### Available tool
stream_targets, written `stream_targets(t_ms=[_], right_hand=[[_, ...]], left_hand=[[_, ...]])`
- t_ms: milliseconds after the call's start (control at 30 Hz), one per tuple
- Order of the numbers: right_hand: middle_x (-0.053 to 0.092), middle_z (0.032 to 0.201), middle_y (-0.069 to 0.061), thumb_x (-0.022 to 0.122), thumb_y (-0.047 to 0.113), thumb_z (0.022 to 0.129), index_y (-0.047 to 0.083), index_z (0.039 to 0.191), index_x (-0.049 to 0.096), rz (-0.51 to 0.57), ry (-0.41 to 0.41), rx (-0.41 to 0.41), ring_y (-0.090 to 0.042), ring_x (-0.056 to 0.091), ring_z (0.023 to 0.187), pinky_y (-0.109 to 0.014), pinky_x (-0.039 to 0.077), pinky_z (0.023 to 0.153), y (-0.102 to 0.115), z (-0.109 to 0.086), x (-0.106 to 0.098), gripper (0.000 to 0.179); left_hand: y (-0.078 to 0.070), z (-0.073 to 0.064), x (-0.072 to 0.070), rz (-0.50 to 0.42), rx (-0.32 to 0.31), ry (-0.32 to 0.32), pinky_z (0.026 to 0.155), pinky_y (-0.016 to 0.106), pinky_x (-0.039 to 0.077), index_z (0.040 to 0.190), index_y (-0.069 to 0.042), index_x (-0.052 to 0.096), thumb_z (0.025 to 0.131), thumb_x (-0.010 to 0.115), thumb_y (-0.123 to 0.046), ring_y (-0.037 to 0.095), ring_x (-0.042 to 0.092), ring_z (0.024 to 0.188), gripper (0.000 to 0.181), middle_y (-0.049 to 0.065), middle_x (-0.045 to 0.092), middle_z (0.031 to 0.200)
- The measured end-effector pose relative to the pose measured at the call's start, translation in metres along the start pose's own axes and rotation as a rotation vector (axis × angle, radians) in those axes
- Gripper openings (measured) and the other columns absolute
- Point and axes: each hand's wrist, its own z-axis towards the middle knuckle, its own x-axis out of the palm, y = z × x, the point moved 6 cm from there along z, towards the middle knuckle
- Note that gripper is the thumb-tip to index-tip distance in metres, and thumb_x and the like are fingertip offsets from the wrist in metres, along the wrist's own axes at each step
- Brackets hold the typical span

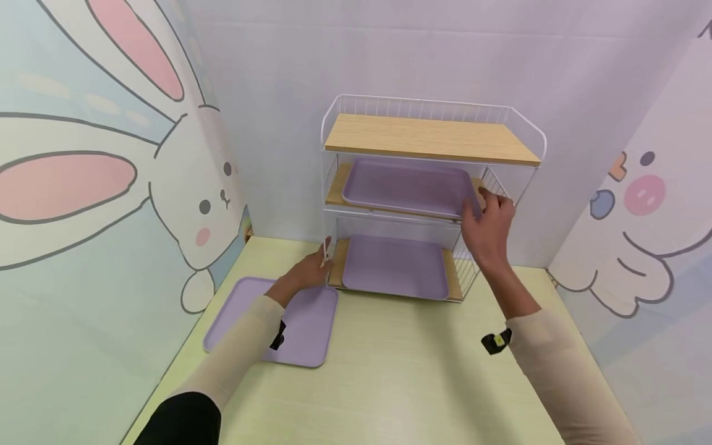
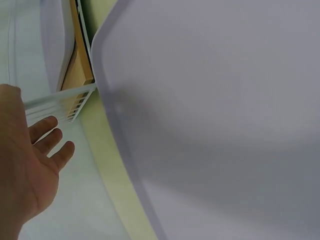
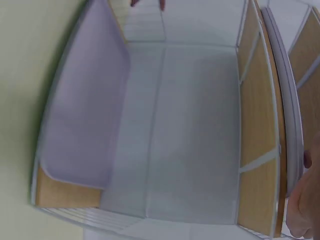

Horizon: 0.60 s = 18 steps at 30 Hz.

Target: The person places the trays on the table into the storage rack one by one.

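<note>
A white wire rack (image 1: 434, 162) with wooden shelves stands on the table. On its middle shelf lies a light purple tray (image 1: 408, 185). My right hand (image 1: 489, 225) pinches this tray's right end, thumb in front and fingers behind. A second purple tray (image 1: 395, 267) lies on the bottom shelf. My left hand (image 1: 306, 272) is at the rack's lower left post, and its fingers (image 2: 50, 142) stretch loosely beside the wire side in the left wrist view. Below the left forearm, a third purple tray (image 1: 306, 321) lies on the table.
The top wooden shelf (image 1: 428, 137) carries nothing and has a wire rail round its back and sides. The pale yellow table (image 1: 389, 371) extends in front of the rack. Walls with cartoon animals, a rabbit (image 1: 194, 185) among them, enclose the table on both sides.
</note>
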Motion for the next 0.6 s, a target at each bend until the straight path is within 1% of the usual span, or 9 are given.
stream_targets(t_ms=[33,100,133,200,300,367,433,533,600], right_hand=[[0.049,0.144,-0.036,0.062,0.026,0.109,-0.005,0.158,0.06,0.022,-0.025,0.003,-0.043,0.049,0.125,-0.049,0.042,0.104,-0.001,-0.009,0.001,0.057],[0.045,0.143,-0.034,0.064,0.023,0.109,-0.002,0.159,0.058,0.082,-0.069,0.02,-0.038,0.045,0.128,-0.043,0.04,0.104,-0.004,-0.025,0.004,0.056],[0.044,0.144,-0.032,0.065,0.022,0.109,-0.001,0.159,0.056,0.111,-0.09,0.032,-0.035,0.044,0.128,-0.04,0.039,0.104,-0.007,-0.033,0.005,0.057],[0.043,0.143,-0.027,0.066,0.02,0.108,0.001,0.161,0.052,0.159,-0.126,0.062,-0.029,0.044,0.124,-0.033,0.038,0.101,-0.015,-0.049,0.008,0.058],[0.043,0.14,-0.02,0.067,0.014,0.107,0.003,0.162,0.048,0.196,-0.133,0.109,-0.025,0.044,0.114,-0.028,0.038,0.092,-0.029,-0.071,0.016,0.06],[0.044,0.137,-0.017,0.067,0.011,0.106,0.003,0.161,0.047,0.197,-0.095,0.15,-0.021,0.044,0.109,-0.026,0.04,0.086,-0.039,-0.087,0.024,0.059],[0.047,0.137,-0.02,0.067,0.009,0.106,0.002,0.162,0.047,0.191,-0.029,0.183,-0.022,0.046,0.109,-0.027,0.041,0.084,-0.049,-0.106,0.037,0.06],[0.051,0.136,-0.024,0.067,0.007,0.105,-0.002,0.16,0.049,0.174,0.106,0.228,-0.027,0.05,0.11,-0.029,0.044,0.087,-0.06,-0.136,0.06,0.058],[0.055,0.135,-0.027,0.068,0.006,0.105,-0.004,0.157,0.052,0.156,0.208,0.242,-0.031,0.054,0.11,-0.031,0.046,0.088,-0.065,-0.157,0.076,0.054]], left_hand=[[-0.014,-0.009,-0.009,0.008,-0.015,0.012,0.128,0.068,0.044,0.184,-0.016,0.001,0.12,0.036,-0.048,0.055,0.052,0.156,0.079,0.037,0.047,0.171],[-0.035,-0.022,-0.023,0.042,-0.028,0.032,0.132,0.069,0.038,0.183,-0.011,0.007,0.121,0.034,-0.048,0.055,0.042,0.163,0.077,0.035,0.04,0.176],[-0.041,-0.025,-0.028,0.067,-0.03,0.027,0.133,0.068,0.038,0.183,-0.009,0.011,0.122,0.034,-0.049,0.054,0.039,0.165,0.076,0.033,0.039,0.178],[-0.049,-0.026,-0.034,0.138,-0.015,0.02,0.134,0.065,0.038,0.181,-0.006,0.018,0.122,0.032,-0.051,0.052,0.037,0.167,0.076,0.033,0.036,0.179],[-0.057,-0.023,-0.04,0.221,0.028,0.018,0.136,0.062,0.036,0.179,0.001,0.022,0.123,0.032,-0.047,0.051,0.032,0.17,0.074,0.032,0.03,0.182],[-0.06,-0.02,-0.041,0.236,0.074,0.023,0.139,0.061,0.031,0.177,0.006,0.019,0.124,0.033,-0.041,0.05,0.027,0.172,0.073,0.032,0.024,0.184],[-0.061,-0.019,-0.041,0.214,0.107,0.041,0.141,0.059,0.025,0.177,0.008,0.013,0.124,0.032,-0.035,0.047,0.021,0.175,0.071,0.03,0.016,0.186],[-0.061,-0.017,-0.04,0.195,0.142,0.076,0.143,0.058,0.02,0.176,0.009,0.006,0.125,0.031,-0.029,0.045,0.016,0.176,0.069,0.028,0.009,0.188],[-0.059,-0.016,-0.039,0.224,0.151,0.095,0.144,0.057,0.019,0.176,0.009,0.008,0.125,0.03,-0.029,0.044,0.016,0.176,0.067,0.026,0.01,0.188]])
